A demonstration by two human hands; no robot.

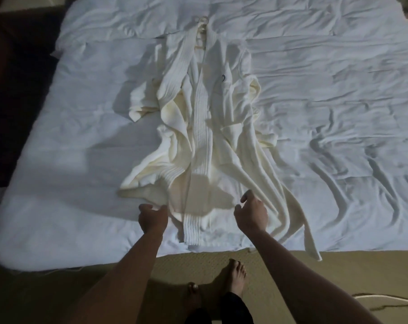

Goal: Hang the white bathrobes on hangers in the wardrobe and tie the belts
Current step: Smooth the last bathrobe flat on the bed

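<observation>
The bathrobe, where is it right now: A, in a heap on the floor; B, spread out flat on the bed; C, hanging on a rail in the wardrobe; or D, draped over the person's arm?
B: the bathrobe lies spread lengthwise on the rumpled white bed, collar at the far end, with the left hand and right hand at its near hem.

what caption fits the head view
Both hands, left and right, reach toward the hem of a bathrobe on a bed.

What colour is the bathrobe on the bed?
Cream white, ribbed front band; the bathrobe shows in the head view.
</observation>
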